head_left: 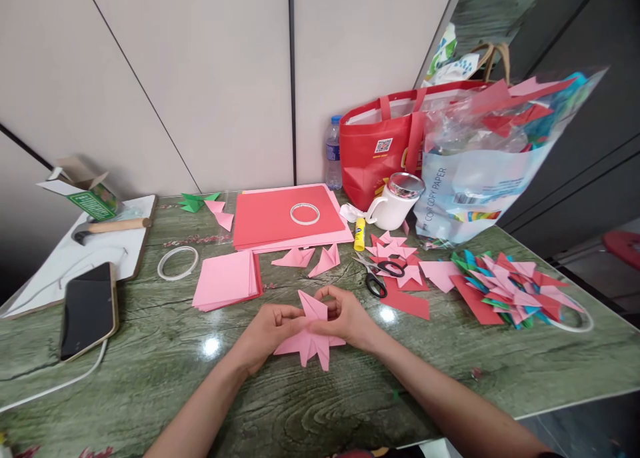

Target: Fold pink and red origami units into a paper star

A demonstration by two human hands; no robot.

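Note:
A folded pink paper star [315, 346] with several points is held just above the table's near middle. My left hand [274, 331] pinches it from the left, thumb on its front. From the right, my right hand [343, 317] grips the same star, its thumb near the centre and its fingers behind the upper point. Both hands' fingertips are partly hidden by the paper. Beyond the hands lie two folded pink paper pieces [325, 261]. A stack of pink paper squares [225, 279] sits to the left of them, with red sheets under it.
Scissors [373, 275], a glue stick [359, 235] and a white mug [393, 208] stand or lie right of centre. Farther right is a pile of coloured folded paper [520, 288]. Red sheets [270, 211] lie at the back; a phone [89, 310] and hammer [113, 227] are left.

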